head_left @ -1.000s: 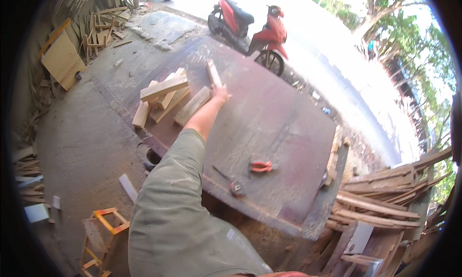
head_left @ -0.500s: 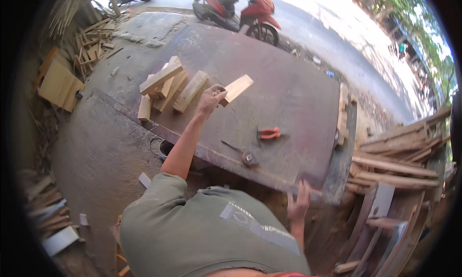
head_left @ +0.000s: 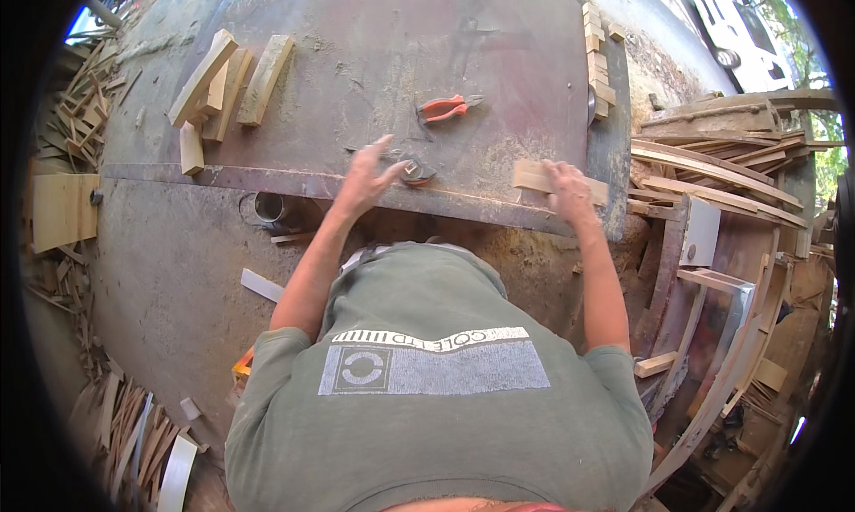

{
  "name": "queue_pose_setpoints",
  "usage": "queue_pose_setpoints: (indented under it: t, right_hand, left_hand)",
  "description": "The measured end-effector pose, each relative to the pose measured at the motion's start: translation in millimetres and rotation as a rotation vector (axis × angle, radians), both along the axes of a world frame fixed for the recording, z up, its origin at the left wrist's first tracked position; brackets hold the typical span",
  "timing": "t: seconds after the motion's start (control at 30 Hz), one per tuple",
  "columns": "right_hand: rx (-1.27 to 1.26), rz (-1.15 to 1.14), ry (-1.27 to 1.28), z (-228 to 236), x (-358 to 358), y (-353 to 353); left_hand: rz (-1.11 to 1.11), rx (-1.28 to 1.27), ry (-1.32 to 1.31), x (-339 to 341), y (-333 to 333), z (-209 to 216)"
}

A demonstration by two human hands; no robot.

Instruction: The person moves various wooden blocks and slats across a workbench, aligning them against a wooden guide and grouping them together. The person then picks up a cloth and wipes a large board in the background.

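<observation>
Shows dull maroon-brown on the worktop [head_left: 356, 76], fading to grey with tan mottling. Has pale yellow-tan on the single block [head_left: 531, 174] at right and on the grouped blocks [head_left: 201, 80] at left. Adds bright orange-red on the handles of the pliers [head_left: 445, 109], and black and grey on the tape measure [head_left: 416, 174]. Gives plain grey-green on the shirt [head_left: 436, 441], broken by a white strip with dark lettering over a pale blue-grey rectangle, with a pale ring in a dark-outlined square. Shows brown and tan streaks across the lumber pile [head_left: 718, 166].

The left hand [head_left: 361, 180] has lost its piece, and the right hand [head_left: 568, 190] now grips a wooden block [head_left: 532, 175].
</observation>
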State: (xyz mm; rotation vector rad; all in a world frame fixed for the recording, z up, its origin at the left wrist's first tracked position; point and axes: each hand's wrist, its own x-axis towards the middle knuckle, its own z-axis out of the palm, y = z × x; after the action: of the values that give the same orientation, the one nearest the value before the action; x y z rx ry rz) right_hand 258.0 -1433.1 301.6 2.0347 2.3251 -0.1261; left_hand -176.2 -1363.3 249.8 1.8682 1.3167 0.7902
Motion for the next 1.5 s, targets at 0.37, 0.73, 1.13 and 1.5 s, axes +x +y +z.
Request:
queue_pose_setpoints:
  t: [0.37,0.73,1.13,1.5]
  right_hand:
    - [-0.171,0.005,0.101,-51,66,-27]
    - [0.274,0.066,0.134,-99,-21,-61]
    - [0.498,0.062,0.085,-129,5,21]
    - [0.486,0.052,0.018,-111,37,163]
  left_hand:
    - [0.136,0.197,0.751,-101,-31,-92]
    - [0.120,0.288,0.672,-100,-32,-88]
    - [0.141,0.217,0.666,-80,43,-81]
    - [0.129,0.261,0.673,-48,190,-78]
